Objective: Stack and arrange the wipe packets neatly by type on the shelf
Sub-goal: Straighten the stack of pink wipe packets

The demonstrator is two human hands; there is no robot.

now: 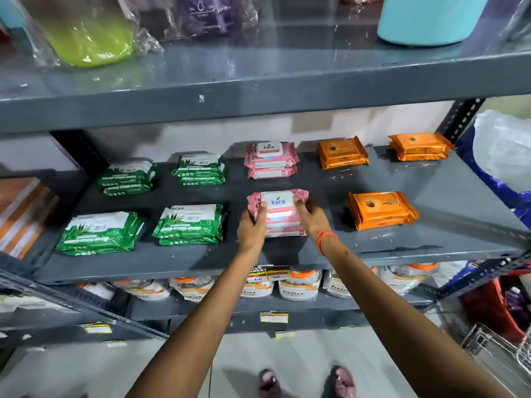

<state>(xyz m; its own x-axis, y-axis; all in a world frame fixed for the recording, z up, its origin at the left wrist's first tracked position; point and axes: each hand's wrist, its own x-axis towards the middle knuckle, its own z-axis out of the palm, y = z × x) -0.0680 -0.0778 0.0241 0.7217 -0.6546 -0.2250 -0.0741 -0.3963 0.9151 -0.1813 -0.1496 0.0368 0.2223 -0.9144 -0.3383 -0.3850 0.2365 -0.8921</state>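
On the grey shelf (316, 254) lie wipe packets in small stacks. Green packets form stacks at front left (99, 232), front centre-left (191, 224), back left (126, 177) and back centre-left (199, 169). Pink Kara packets sit in a back stack (270, 159) and a front stack (278, 212). My left hand (253, 228) grips the left side of the front pink stack, and my right hand (313, 216) grips its right side. Orange stacks lie at back (342, 152), back right (421, 146) and front right (380, 209).
The upper shelf (258, 90) holds wrapped green (89, 38), purple and teal (428, 18) containers. Jars (298, 285) with orange lids fill the lower shelf. A wire basket (497, 351) stands on the floor at right, bagged goods (505, 156) beside the shelf post.
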